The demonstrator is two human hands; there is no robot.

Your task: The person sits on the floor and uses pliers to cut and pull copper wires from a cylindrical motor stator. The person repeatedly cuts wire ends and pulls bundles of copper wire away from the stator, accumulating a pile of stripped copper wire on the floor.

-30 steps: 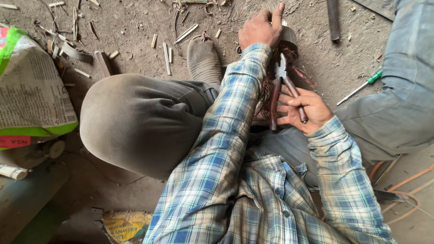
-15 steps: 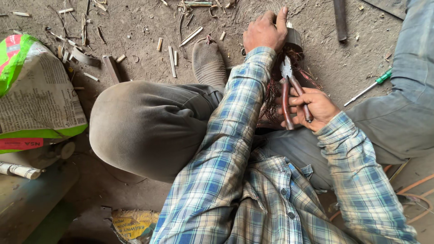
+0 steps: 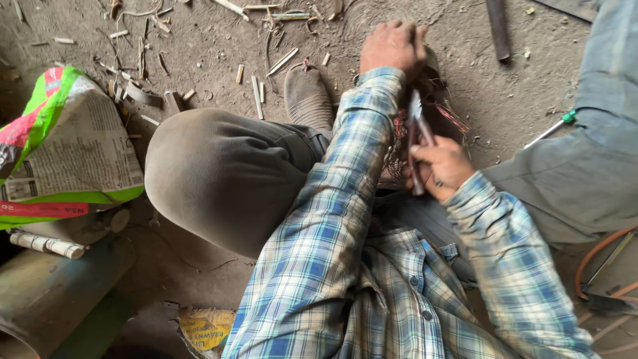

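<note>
I squat on a dirt floor in a blue plaid shirt. My left hand [image 3: 393,46] reaches forward and presses down on a tangle of thin reddish copper wire [image 3: 444,110] lying on the ground. What it grips under the fingers is hidden. My right hand [image 3: 444,166] is closed round the dark red handles of a pair of pliers [image 3: 417,129], whose metal jaws point up into the wire just below my left wrist. My left knee [image 3: 219,176] in grey-brown trousers fills the middle, with my shoe [image 3: 307,96] beyond it.
A printed sack with green and pink edges [image 3: 63,153] lies at left, above a metal cylinder [image 3: 53,299]. A green-handled screwdriver [image 3: 551,127] lies right of the wire. Another person's grey-trousered leg [image 3: 585,159] is at right. Wood chips and sticks litter the floor.
My right hand has closed more tightly on the pliers and brought them up toward the wire. My left hand stays pressed on the wire. The view has shifted slightly.
</note>
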